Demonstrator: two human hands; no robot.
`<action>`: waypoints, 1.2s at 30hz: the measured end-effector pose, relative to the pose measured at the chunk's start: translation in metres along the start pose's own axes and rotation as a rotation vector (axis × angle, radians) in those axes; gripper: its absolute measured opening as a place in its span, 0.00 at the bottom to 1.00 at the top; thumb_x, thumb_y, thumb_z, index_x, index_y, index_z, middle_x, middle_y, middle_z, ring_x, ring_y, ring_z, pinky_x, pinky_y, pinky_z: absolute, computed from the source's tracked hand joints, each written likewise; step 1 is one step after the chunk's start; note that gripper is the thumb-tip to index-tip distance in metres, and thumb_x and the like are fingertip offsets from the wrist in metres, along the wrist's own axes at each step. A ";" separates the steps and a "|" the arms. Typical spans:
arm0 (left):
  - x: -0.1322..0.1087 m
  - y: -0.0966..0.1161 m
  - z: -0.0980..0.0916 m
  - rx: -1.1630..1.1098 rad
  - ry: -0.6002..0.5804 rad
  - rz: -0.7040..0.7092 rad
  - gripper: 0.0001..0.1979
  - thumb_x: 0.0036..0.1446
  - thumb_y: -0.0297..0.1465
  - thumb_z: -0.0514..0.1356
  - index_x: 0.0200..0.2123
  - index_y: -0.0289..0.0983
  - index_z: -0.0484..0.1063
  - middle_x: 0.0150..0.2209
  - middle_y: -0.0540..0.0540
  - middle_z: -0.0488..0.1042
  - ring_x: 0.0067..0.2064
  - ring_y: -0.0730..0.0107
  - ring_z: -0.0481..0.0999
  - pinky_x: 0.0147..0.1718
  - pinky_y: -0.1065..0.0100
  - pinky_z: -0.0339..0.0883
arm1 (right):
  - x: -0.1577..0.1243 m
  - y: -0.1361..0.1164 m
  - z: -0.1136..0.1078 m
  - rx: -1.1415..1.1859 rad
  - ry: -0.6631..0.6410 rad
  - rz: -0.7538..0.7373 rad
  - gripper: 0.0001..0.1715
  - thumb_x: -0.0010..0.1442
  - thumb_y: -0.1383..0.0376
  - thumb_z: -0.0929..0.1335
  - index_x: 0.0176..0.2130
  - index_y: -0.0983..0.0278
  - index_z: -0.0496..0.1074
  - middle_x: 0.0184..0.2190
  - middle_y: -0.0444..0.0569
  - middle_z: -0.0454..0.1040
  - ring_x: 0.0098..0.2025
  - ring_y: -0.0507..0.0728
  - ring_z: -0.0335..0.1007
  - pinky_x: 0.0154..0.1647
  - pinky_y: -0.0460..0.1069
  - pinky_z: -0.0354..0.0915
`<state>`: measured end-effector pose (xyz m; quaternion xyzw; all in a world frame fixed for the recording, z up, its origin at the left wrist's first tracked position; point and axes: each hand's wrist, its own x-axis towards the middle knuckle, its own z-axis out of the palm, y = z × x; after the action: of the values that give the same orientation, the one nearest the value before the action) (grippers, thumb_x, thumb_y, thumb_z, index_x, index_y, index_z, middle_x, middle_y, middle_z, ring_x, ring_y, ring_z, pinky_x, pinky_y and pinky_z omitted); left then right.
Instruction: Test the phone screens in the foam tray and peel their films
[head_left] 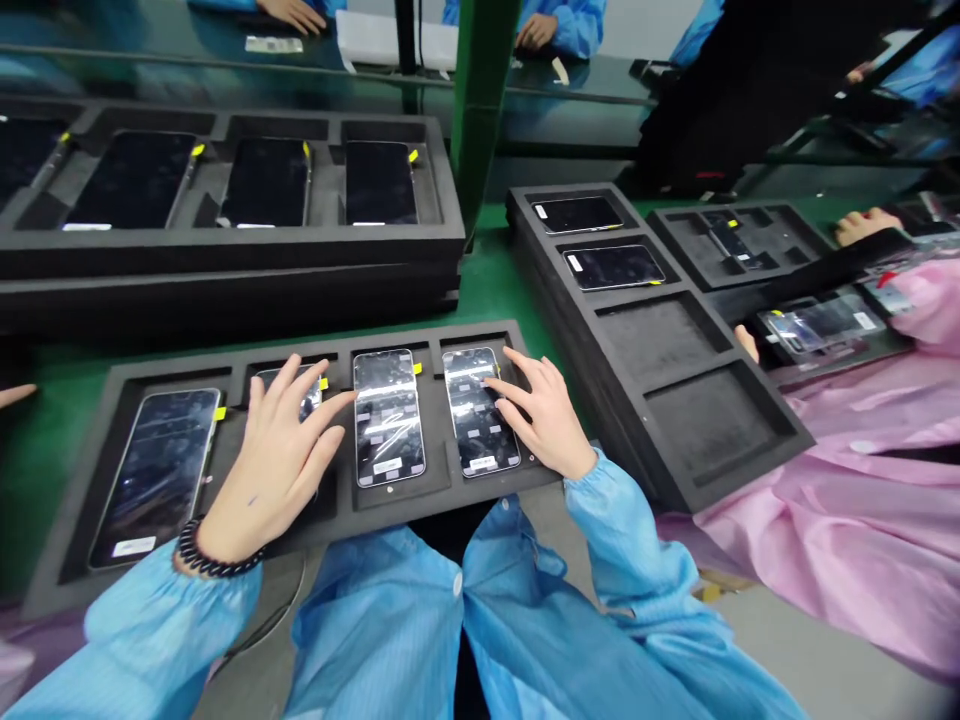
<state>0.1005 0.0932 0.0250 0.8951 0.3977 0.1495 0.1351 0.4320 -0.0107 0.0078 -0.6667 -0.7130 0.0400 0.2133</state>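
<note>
In front of me lies a black foam tray (442, 500) with several phone screens in its compartments. My left hand (274, 465) is spread over the second compartment, covering most of the phone screen there; its fingertips reach the edge of the third phone screen (388, 415). Over the rightmost phone screen (480, 410), my right hand (544, 415) has its fingers apart, the tips at that screen's right edge. Whether they touch the glass I cannot tell. At the far left sits another phone screen (157, 470) with a yellow tab and a white label.
Stacked foam trays (300, 240) holding more phone screens stand behind mine. To the right, another tray stack (592, 370) has two screens in its top tray. A co-worker in a pink smock (862, 450) works at the right. A green post (480, 120) rises at the back.
</note>
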 end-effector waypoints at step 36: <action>0.042 0.016 0.004 0.103 0.071 -0.008 0.28 0.73 0.41 0.42 0.72 0.43 0.56 0.76 0.36 0.45 0.78 0.43 0.40 0.71 0.29 0.35 | -0.030 -0.002 -0.013 0.097 0.093 0.046 0.21 0.73 0.61 0.60 0.58 0.57 0.74 0.67 0.55 0.67 0.69 0.64 0.63 0.72 0.71 0.55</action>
<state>0.1393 0.1141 0.0338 0.8935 0.4130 0.1598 0.0751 0.4353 -0.0430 0.0125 -0.6730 -0.6841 0.0484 0.2770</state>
